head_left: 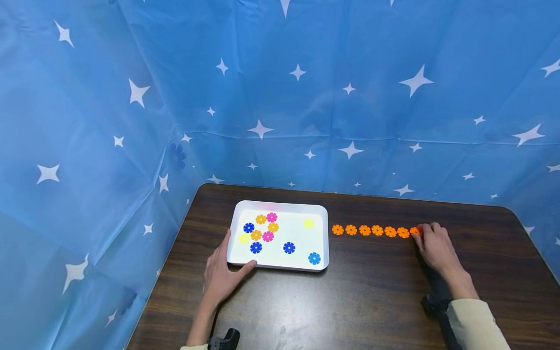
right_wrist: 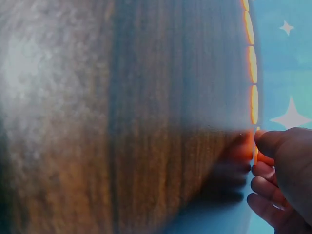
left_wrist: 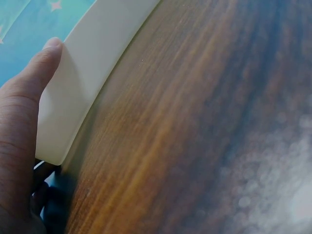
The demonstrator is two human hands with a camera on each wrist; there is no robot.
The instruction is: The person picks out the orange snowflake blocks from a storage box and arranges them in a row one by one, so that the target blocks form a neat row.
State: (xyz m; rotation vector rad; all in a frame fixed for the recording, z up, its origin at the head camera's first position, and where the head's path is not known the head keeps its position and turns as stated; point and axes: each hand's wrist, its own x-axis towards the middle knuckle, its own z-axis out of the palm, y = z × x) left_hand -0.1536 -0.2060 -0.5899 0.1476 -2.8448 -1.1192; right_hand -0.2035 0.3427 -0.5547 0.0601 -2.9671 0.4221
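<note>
A white tray (head_left: pixel 280 206) lies on the table, holding several notched plastic discs in yellow, orange, pink and blue. My left hand (head_left: pixel 220 272) holds its near left corner, with the thumb (left_wrist: pixel 41 68) against the front wall and the fingers along the left side. To the right of the tray runs a straight row of orange notched discs (head_left: pixel 377 230). At the row's right end, my right hand (head_left: pixel 437 248) pinches an orange disc (head_left: pixel 414 232) between thumb and fingers. The right wrist view shows that disc partly hidden by the fingertips.
The dark wood table (head_left: pixel 372 301) reaches back to a blue curtain (head_left: pixel 306 107) with white stars. Inside the tray, a light blue disc (head_left: pixel 314 258) sits in the near right corner and a yellow disc (head_left: pixel 308 223) farther back. Both wrists carry black straps.
</note>
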